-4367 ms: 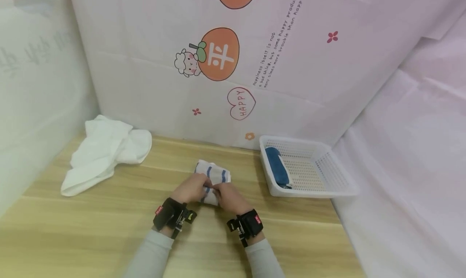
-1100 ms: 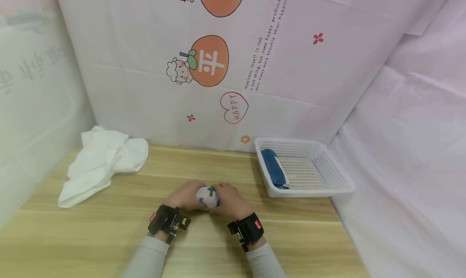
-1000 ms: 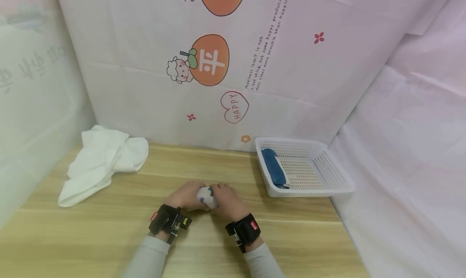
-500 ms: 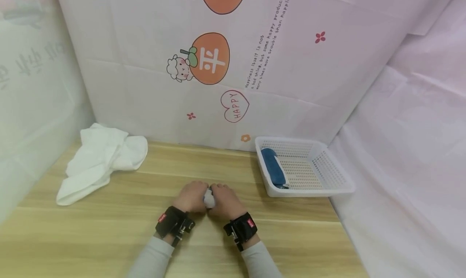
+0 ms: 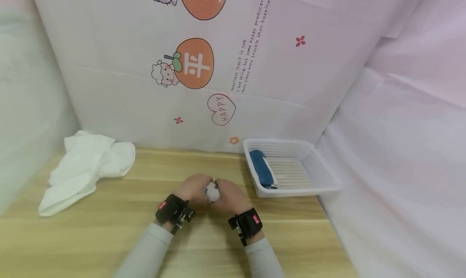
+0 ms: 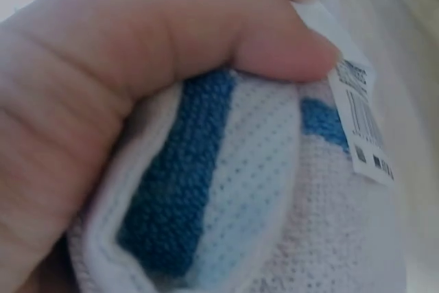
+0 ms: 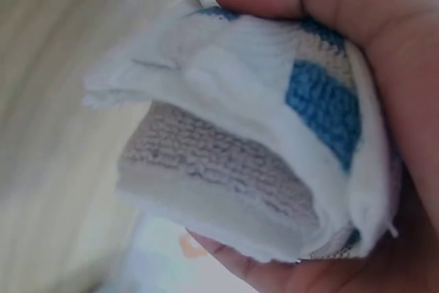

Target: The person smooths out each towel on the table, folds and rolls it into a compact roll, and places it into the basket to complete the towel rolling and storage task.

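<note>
A rolled towel (image 7: 274,128) of knitted, looped cloth, white with blue stripes and matt, is seen with a smooth printed paper-like label (image 6: 360,128) at its 2 o'clock edge. The table (image 5: 91,229) is shown in pale wood grain with a smooth, faintly satin finish. At 3 o'clock a perforated white plastic basket (image 5: 324,181) is seen, and at 9 o'clock a soft matt white cloth (image 5: 83,168).

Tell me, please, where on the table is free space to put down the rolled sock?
Bare wood lies between the white cloth and the hands, and along the near table edge. The basket is open right of the blue roll. It is tight between right hand and basket.
</note>
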Tool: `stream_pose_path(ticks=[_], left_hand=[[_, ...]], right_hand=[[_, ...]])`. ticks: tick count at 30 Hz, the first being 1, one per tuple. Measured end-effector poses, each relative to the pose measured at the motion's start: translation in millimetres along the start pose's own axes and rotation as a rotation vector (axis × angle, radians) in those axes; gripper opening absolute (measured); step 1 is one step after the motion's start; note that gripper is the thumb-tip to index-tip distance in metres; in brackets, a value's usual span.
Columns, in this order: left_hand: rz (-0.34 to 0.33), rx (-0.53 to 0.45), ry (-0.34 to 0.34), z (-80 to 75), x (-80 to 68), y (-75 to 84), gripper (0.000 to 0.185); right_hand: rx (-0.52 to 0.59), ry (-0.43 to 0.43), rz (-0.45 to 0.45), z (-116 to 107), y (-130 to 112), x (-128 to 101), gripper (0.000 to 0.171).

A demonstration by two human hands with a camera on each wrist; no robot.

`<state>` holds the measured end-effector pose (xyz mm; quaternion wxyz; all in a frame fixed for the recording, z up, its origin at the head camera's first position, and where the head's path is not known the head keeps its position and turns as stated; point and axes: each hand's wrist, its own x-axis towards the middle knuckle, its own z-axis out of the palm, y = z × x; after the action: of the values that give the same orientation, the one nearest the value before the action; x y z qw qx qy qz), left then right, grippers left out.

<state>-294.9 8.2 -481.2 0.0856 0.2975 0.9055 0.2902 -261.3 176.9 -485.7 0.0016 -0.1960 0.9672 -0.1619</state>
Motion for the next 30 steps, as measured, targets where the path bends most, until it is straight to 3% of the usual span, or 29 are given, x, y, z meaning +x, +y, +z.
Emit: stream_pose_path(ticks=[6,12,19,23,26,30], left_hand=[[0.103,0.009,0.002,-6.8,32.3,17.0,0.032],[0.196,-0.003,0.060,-8.9,60.0,34.0,0.038],[0.319,0.014,0.063,-5.7,90.4,57.8,0.042],[0.329,0.002,0.092,3.2,103.9,70.5,0.059],[0.317,-0.033,0.110,13.8,111.6,77.3,0.082],[0.328,-0.099,0.107,28.9,120.9,85.2,0.098]], right_hand=[[-0.034,0.006,0.055,-32,17,-2,0.033],[-0.114,0.057,0.087,-59,34,-6,0.037],[-0.075,0.095,0.159,-82,61,-20,0.040],[-0.052,0.131,0.169,-95,79,-30,0.032],[-0.027,0.135,0.194,-105,96,-40,0.027],[0.009,0.145,0.297,-121,125,-58,0.034]])
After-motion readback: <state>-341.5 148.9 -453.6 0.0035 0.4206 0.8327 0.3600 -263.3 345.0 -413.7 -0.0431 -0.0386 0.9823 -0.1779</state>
